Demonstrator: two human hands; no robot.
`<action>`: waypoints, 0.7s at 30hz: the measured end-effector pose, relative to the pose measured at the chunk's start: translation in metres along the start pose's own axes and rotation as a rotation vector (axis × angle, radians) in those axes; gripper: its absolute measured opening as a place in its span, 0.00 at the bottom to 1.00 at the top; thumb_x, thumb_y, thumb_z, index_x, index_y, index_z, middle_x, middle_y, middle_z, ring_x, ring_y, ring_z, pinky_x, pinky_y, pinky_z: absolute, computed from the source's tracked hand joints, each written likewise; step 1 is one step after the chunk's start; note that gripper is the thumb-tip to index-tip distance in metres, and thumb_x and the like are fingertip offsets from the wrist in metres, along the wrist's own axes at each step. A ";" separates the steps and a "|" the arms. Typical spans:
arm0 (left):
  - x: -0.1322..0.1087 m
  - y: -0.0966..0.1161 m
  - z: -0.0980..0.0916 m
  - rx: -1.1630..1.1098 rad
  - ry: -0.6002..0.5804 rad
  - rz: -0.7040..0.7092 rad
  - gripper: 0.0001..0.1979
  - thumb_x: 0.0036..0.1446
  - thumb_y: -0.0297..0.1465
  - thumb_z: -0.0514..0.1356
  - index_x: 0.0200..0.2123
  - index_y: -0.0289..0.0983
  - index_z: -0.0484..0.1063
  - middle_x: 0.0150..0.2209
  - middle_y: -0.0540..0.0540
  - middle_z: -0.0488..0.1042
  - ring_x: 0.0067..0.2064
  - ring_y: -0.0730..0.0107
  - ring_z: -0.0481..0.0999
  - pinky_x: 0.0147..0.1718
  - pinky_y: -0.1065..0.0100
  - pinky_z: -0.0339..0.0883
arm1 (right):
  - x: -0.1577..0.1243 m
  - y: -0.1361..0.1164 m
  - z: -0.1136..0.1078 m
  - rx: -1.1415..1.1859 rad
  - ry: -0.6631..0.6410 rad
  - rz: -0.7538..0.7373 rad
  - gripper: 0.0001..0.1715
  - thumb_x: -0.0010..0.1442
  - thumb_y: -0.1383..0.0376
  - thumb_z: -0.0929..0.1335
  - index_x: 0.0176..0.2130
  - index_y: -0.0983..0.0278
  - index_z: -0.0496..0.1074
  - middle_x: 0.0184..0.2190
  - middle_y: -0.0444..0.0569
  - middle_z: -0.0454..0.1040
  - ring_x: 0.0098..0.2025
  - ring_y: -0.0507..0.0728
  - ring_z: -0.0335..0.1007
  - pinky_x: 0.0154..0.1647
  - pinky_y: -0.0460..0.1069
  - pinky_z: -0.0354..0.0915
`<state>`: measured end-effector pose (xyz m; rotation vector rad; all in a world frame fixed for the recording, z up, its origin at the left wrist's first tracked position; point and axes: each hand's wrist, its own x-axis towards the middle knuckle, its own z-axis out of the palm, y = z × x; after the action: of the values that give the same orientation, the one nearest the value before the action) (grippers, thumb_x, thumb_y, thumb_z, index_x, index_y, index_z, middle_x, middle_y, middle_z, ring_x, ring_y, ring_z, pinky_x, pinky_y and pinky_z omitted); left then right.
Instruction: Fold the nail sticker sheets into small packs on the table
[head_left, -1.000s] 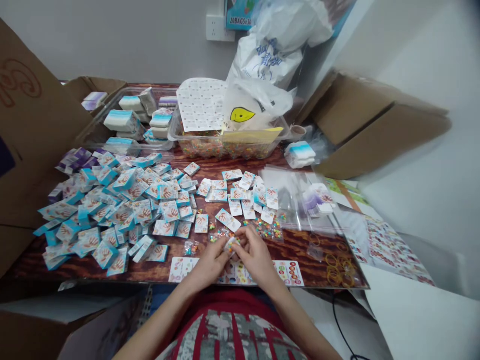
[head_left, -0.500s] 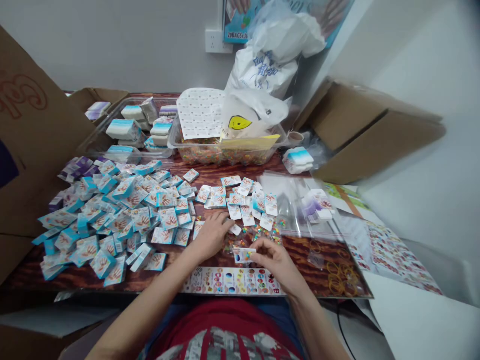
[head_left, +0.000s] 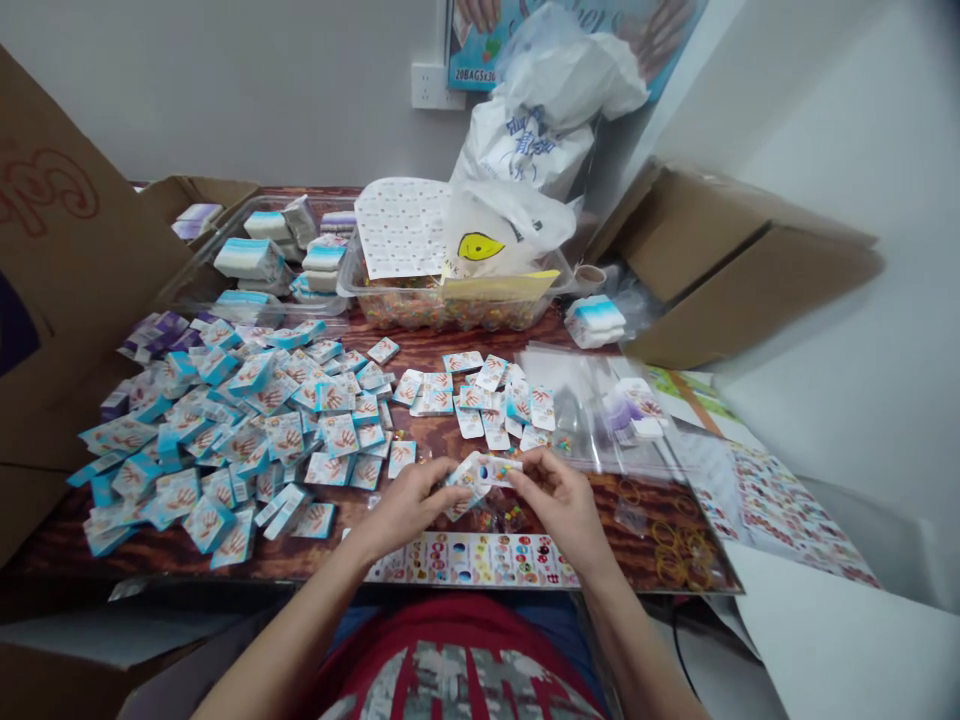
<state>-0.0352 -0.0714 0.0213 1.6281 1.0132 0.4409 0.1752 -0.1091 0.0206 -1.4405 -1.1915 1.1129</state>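
Far left of your grip, past the heap, a cardboard box flap (head_left: 67, 200) stands up with a red printed logo. Beside your left hand lies a heap of far too many blue-edged cards (head_left: 232, 430) to count, each printed with a red hand, and the heap's nearest cards lie just beside your left thumb. Beyond that heap, a clear plastic tray (head_left: 202, 270) holds stacked blue-and-white packs.

Your left hand (head_left: 409, 507) and right hand (head_left: 562, 505) are both pinching a printed card (head_left: 480, 473) with coloured dots, held just above the tabletop between them. Your hands are closed on it from either side, with a small gap between them. It may be two overlapping cards; you can't tell from this view.

Right below the card sits a small scatter of coloured beads (head_left: 491, 517). Nearer you, a sticker strip (head_left: 472, 558) runs along the near table edge. Ahead of your grip lie a smaller group of hand-printed cards (head_left: 480, 395) and, farther on, a tub of beads (head_left: 450, 305). On the wall, a blue poster (head_left: 480, 75) reads "20BAGSx36".

To the right of your right hand are a clear zip bag (head_left: 592, 410) and loose rubber bands (head_left: 671, 550), close to the table's right edge.
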 end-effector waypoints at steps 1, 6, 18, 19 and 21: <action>-0.002 -0.001 -0.001 -0.014 0.003 -0.015 0.13 0.61 0.40 0.56 0.39 0.37 0.74 0.31 0.50 0.73 0.31 0.69 0.70 0.27 0.73 0.63 | 0.000 0.000 0.000 -0.008 -0.065 0.015 0.15 0.55 0.54 0.71 0.29 0.62 0.67 0.24 0.42 0.65 0.27 0.52 0.60 0.27 0.46 0.58; -0.008 -0.002 0.000 -0.011 0.008 0.020 0.13 0.59 0.39 0.58 0.39 0.37 0.76 0.30 0.50 0.75 0.33 0.68 0.70 0.32 0.72 0.62 | 0.008 -0.002 0.005 -0.048 -0.313 0.103 0.13 0.53 0.56 0.70 0.28 0.62 0.67 0.24 0.41 0.65 0.26 0.51 0.59 0.26 0.45 0.56; -0.017 -0.011 -0.007 -0.203 -0.087 -0.061 0.15 0.59 0.39 0.58 0.42 0.36 0.77 0.32 0.48 0.74 0.30 0.72 0.67 0.26 0.74 0.60 | 0.012 0.007 0.017 -0.109 -0.360 -0.063 0.08 0.56 0.64 0.68 0.28 0.62 0.64 0.40 0.50 0.73 0.43 0.57 0.69 0.43 0.50 0.63; -0.017 -0.012 -0.007 -0.223 -0.092 -0.062 0.15 0.59 0.39 0.58 0.42 0.36 0.78 0.32 0.48 0.74 0.31 0.72 0.67 0.27 0.74 0.60 | 0.010 0.007 0.017 -0.129 -0.366 -0.075 0.08 0.56 0.64 0.68 0.28 0.62 0.64 0.41 0.50 0.73 0.44 0.57 0.69 0.44 0.50 0.63; -0.017 -0.014 -0.006 -0.248 -0.096 -0.064 0.15 0.58 0.40 0.58 0.41 0.37 0.77 0.33 0.48 0.74 0.31 0.72 0.67 0.27 0.74 0.60 | 0.007 0.005 0.017 -0.171 -0.371 -0.105 0.08 0.56 0.64 0.68 0.29 0.62 0.64 0.43 0.51 0.72 0.46 0.58 0.68 0.44 0.50 0.63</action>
<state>-0.0550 -0.0810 0.0142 1.3787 0.8982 0.4233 0.1604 -0.1009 0.0121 -1.3126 -1.6384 1.2644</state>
